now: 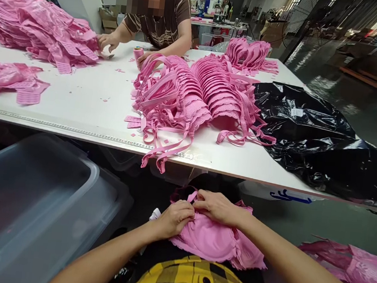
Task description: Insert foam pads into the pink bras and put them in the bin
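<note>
Pink bra (212, 241), one, pinched in left hand (175, 218) and right hand (218, 206) (close together), draped beneath both; beyond hands, stacked bras (218, 93) on table (78, 104); left of left hand, translucent bin (93, 174).

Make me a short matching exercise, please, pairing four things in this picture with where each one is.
1. Pink bra
2. Measuring tape
3. Translucent bin
4. Black plastic bag

A. On the right side of the white table
B. Held by the left hand and right hand
C. Lower left, below the tabletop
D. Along the table's near edge

Pairs: 1-B, 2-D, 3-C, 4-A
</note>
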